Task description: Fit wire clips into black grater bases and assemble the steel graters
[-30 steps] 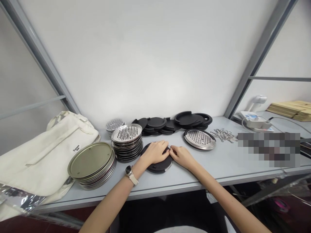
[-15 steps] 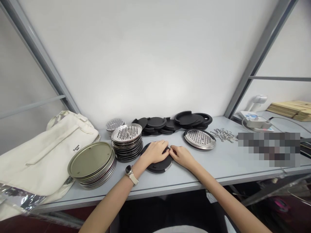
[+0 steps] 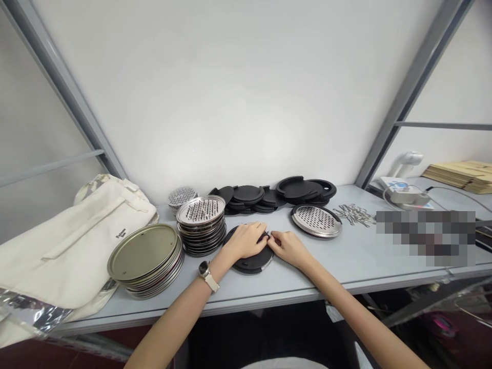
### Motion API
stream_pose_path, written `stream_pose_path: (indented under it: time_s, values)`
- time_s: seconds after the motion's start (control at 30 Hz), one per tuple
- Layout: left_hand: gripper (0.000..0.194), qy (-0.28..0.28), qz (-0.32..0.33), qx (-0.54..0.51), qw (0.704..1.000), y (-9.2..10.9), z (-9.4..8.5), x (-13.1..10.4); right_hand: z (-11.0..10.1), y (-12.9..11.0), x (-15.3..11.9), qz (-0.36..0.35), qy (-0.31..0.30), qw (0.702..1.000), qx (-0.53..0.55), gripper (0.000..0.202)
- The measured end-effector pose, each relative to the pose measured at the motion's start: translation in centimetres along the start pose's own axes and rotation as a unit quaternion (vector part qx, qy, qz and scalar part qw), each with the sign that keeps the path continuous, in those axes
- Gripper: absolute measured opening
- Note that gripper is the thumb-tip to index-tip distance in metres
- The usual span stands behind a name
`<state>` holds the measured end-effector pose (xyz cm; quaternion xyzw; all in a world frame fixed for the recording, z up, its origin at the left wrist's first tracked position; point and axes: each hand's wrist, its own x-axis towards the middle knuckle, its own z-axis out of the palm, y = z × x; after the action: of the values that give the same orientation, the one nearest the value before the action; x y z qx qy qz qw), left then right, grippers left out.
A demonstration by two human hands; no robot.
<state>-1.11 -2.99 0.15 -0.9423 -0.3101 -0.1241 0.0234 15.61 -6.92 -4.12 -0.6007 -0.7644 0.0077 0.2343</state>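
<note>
Rim work on a black disc [image 3: 250, 265], flat on the desk [image 3: 365, 256]. Left hand [image 3: 249, 241] bends over its top; right hand [image 3: 287, 247] bunches its fingers at the right edge, any grip indeterminable. Continuing likely calls for steady bracing.

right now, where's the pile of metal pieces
In the head view, the metal pieces lie on the table, right of centre, just right of the lone grater and farther back than the right hand.
</note>
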Motion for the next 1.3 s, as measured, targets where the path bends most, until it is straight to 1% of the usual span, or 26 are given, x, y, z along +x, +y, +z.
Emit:
stream_pose_path:
  time_s: [0.4, 0.9, 1.3]
  values:
    - [0.016, -0.002, -0.009, -0.006, 1.000, 0.10, 0.07, 0.11, 0.47, 0.32, 0.16, -0.006, -0.010, 1.000, -0.022, 0.026]
    - [0.013, 0.001, -0.012, -0.008, 1.000, 0.03, 0.16, 0.10, 0.13, 0.17, 0.07, 0.008, -0.011, 1.000, -0.013, 0.029]
    - [0.015, 0.007, -0.006, -0.004, 1.000, 0.01, 0.29, 0.14, 0.29, 0.16, 0.27, 0.012, -0.029, 0.999, -0.029, 0.028]
